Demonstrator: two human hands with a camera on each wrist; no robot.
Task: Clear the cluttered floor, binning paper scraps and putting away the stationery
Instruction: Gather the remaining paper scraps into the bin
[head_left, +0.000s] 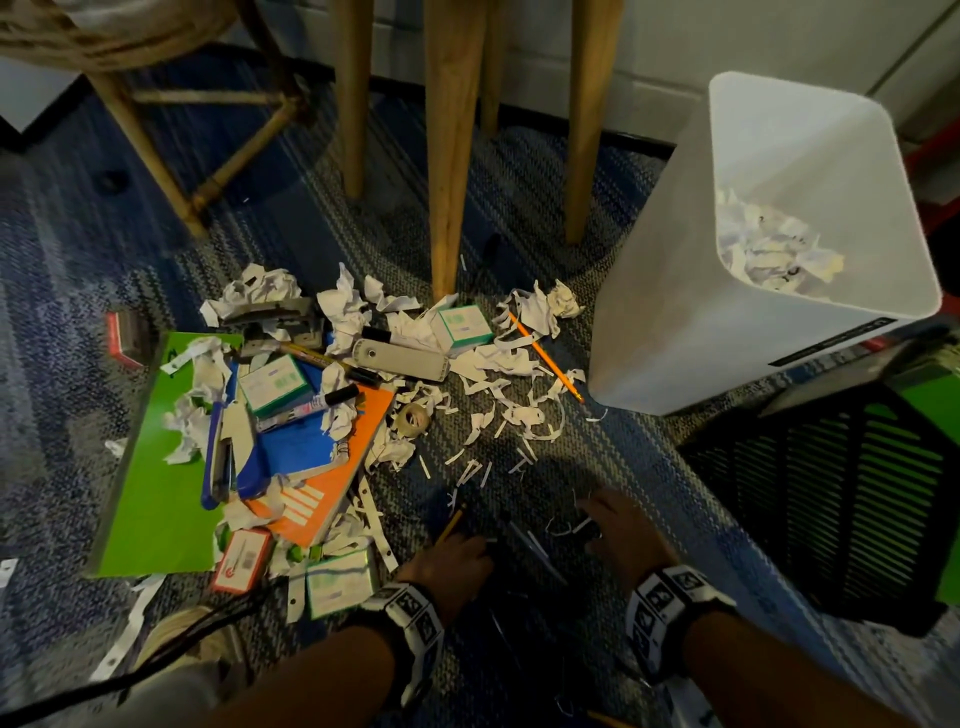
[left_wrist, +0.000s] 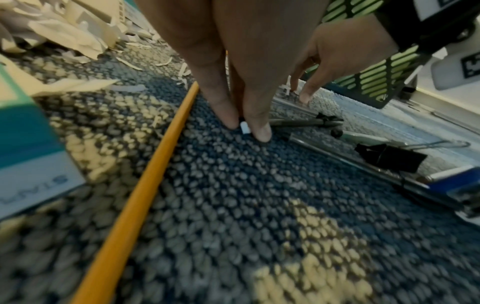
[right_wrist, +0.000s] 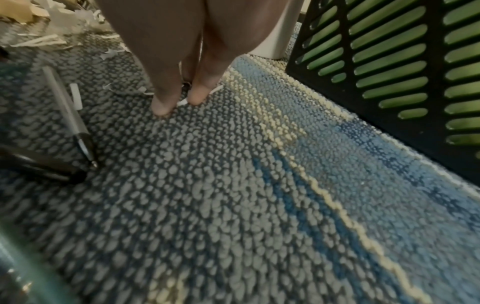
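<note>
Paper scraps (head_left: 509, 415) and stationery litter the blue carpet. My left hand (head_left: 467, 545) is down on the carpet beside a yellow pencil (left_wrist: 155, 164). In the left wrist view its fingertips (left_wrist: 261, 133) pinch a tiny white scrap (left_wrist: 244, 129). My right hand (head_left: 597, 525) is also at the carpet, a little to the right. In the right wrist view its two fingertips (right_wrist: 161, 107) pinch a thin white paper strip (right_wrist: 182, 101). A white bin (head_left: 675, 286) holding crumpled paper stands at the right. A black slatted basket (head_left: 831, 493) sits beside it.
A heap of stationery lies at left: green folder (head_left: 156, 467), orange notebook (head_left: 332, 467), small boxes, markers, tape. Pens (left_wrist: 306, 123) and a black binder clip (left_wrist: 389, 156) lie between my hands. Wooden table legs (head_left: 452, 156) stand behind the pile.
</note>
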